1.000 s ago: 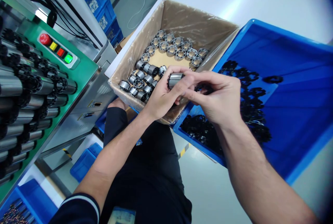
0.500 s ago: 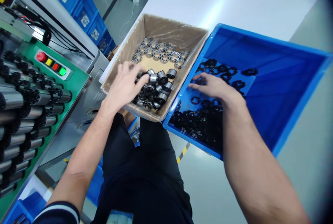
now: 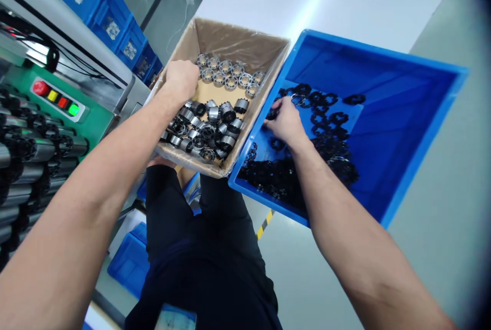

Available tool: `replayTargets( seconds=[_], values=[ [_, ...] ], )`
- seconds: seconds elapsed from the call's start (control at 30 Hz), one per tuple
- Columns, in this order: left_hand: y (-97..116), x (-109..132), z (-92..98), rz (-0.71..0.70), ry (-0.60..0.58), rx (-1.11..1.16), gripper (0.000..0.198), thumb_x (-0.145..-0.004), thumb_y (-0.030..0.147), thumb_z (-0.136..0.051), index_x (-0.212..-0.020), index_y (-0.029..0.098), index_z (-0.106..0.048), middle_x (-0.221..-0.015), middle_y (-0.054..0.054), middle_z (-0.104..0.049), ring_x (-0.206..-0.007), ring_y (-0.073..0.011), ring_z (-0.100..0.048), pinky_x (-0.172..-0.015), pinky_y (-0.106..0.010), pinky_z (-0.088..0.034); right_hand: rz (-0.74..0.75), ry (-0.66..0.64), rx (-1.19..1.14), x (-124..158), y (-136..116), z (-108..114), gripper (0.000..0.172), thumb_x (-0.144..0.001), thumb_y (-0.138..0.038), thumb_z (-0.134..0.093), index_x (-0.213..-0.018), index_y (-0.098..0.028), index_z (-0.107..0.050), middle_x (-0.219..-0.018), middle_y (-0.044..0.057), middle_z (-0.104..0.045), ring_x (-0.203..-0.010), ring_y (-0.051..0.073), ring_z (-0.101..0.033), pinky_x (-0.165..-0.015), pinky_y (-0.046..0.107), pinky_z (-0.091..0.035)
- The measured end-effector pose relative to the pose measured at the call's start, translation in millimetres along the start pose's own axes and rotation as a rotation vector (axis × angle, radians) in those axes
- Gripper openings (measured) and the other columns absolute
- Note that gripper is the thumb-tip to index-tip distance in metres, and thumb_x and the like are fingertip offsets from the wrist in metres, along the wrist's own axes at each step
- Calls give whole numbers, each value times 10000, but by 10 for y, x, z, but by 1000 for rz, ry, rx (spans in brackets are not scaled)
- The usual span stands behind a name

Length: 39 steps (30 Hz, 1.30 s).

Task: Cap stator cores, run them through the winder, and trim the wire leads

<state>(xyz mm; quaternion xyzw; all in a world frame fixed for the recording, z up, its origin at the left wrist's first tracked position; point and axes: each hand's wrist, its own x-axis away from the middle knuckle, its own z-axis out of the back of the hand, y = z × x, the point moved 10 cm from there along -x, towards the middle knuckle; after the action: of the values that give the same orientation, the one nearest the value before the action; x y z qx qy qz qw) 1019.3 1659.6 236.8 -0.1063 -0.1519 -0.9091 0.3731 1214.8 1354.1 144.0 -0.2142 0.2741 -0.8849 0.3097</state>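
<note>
My left hand [image 3: 180,80] reaches into a cardboard box lined with clear plastic [image 3: 238,38]. Its fingers are hidden behind the back of the hand, beside rows of silver slotted rings [image 3: 226,77]. A heap of steel cylinders with toothed ends [image 3: 203,130] lies nearer the box's front. My right hand [image 3: 284,123] is inside a blue plastic tray [image 3: 376,46], its fingertips pinching a black toothed ring [image 3: 273,113]. Many similar black rings [image 3: 330,135] lie scattered on the tray floor.
To the left stands a machine with a green panel [image 3: 57,107], a red button and coloured lights, and stacked steel cylinders [image 3: 34,148]. Blue crates [image 3: 111,28] line the far left. A white table [image 3: 307,2] runs behind the box. A blue bin [image 3: 128,263] sits on the floor.
One second ago both hands held a steel cylinder together. They have since parted: my left hand moved to the box's far side, and my right hand moved into the blue tray.
</note>
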Motion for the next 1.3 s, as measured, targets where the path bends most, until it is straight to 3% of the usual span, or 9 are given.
replayTargets(
  seconds=[0.13, 0.3, 0.5, 0.6, 0.73, 0.87, 1.03, 1.13, 1.3],
  values=[
    [-140, -6, -58, 28, 28, 38, 277, -1091, 371, -851, -854, 242, -785, -955, -127, -770, -1386, -377, -640, -1289, -596, -451, -12, 28, -70, -9, 1, 23, 795, -726, -402, -1066, -1355, -272, -598, -1156, 61, -663, -1088, 313, -649, -1180, 633, -590],
    [-108, 137, -1, -22, 22, 276, 543, -1078, 495, -852, -667, 330, -538, -753, -98, -577, -1275, -331, -508, -1408, -658, -343, -51, 57, -187, -21, -39, 88, 554, -723, -304, -1002, -1093, -276, -591, -1151, 53, -655, -1176, 301, -636, -1255, 605, -557],
    [-44, 486, 474, -105, 105, 299, 167, -1039, 426, -846, -1087, 270, -813, -1484, -116, -733, -1409, -419, -636, -1431, -740, -399, -248, -23, -476, -60, 13, -103, 395, -883, -396, -809, -1135, -305, -519, -932, -15, -650, -743, 203, -652, -692, 372, -616],
    [12, 796, 589, -147, 205, 766, 266, -1068, 488, -830, -1226, 276, -798, -1584, -82, -734, -1382, -352, -707, -1382, -679, -550, -311, -45, -611, -35, -34, -213, 430, -961, -601, -760, -1085, -310, -470, -847, -28, -616, -639, 175, -605, -532, 278, -483],
    [254, 1258, 212, -37, 28, 1530, 333, -1055, 460, -819, -1281, 248, -698, -1520, -80, -812, -1572, -338, -724, -1150, -478, -714, -317, -30, -704, -32, -131, -213, 742, -893, -945, -772, -1017, -306, -414, -805, -21, -584, -677, 183, -631, -536, 272, -457],
    [593, 1714, -147, 111, -172, 1838, 267, -1023, 225, -613, -1277, 219, -692, -1535, -133, -826, -1455, -275, -817, -898, -312, -699, -229, 89, -707, -103, -235, 181, 824, -828, -1074, -734, -994, -318, -452, -877, 25, -628, -847, 251, -726, -596, 355, -538],
    [718, 1906, -335, 118, -120, 1912, 412, -1117, 650, -751, -1204, 258, -663, -1267, -105, -877, -1017, -233, -873, -562, -227, -515, 85, 236, -690, 119, -897, 776, 650, -900, -938, -841, -1008, -350, -588, -965, 43, -689, -949, 275, -745, -695, 439, -623],
    [693, 1892, -341, 76, -4, 1924, 546, -1063, 719, -874, -1334, 322, -616, -1091, -24, -851, -785, -159, -783, -514, -206, -440, 277, 168, -653, 519, -1525, 703, 568, -960, -858, -876, -1111, -347, -681, -1020, 33, -740, -918, 275, -775, -710, 450, -653],
    [671, 1881, -405, 44, 58, 1920, 683, -1110, 947, -629, -1293, 296, -722, -764, 6, -663, -602, -164, -643, -505, -275, -462, 422, 31, -647, 1021, -2110, 368, 589, -843, -701, -1077, -1246, -350, -830, -1238, 20, -879, -1012, 248, -847, -936, 431, -749]
  ],
)
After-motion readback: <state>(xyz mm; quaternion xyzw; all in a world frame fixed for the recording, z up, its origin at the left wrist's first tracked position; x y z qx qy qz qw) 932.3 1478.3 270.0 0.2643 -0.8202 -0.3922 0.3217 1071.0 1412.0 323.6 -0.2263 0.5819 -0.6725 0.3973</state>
